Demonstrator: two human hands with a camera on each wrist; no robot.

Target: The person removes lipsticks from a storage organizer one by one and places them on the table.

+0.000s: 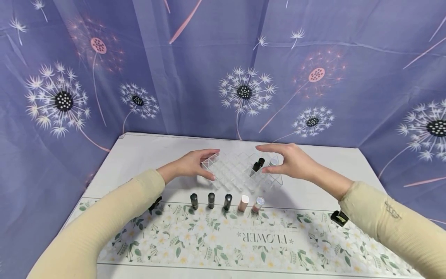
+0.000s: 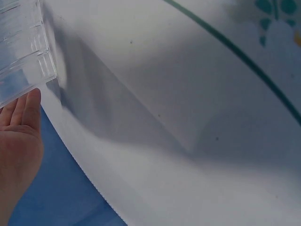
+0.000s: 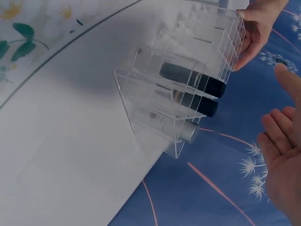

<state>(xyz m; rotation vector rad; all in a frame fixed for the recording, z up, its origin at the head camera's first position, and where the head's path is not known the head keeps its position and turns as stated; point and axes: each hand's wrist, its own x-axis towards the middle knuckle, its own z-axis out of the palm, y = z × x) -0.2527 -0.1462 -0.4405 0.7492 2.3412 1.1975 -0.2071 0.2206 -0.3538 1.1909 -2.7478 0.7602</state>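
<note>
A clear acrylic lipstick organizer (image 1: 230,170) with diamond compartments is on the white table. My left hand (image 1: 189,164) grips its left end, thumb at the front and fingers behind. My right hand (image 1: 292,161) is spread over the right end, thumb and fingers apart; in the right wrist view a gap shows between that hand (image 3: 287,150) and the organizer. Two black lipsticks (image 3: 193,77) and a silver-capped tube (image 3: 188,131) sit in compartments at the right end.
In front of the organizer stands a row of lipsticks: three black ones (image 1: 211,200), a pink one (image 1: 243,203) and one with a clear cap (image 1: 258,204). A floral printed strip (image 1: 209,236) crosses the table. Behind hangs a blue dandelion curtain (image 1: 195,77).
</note>
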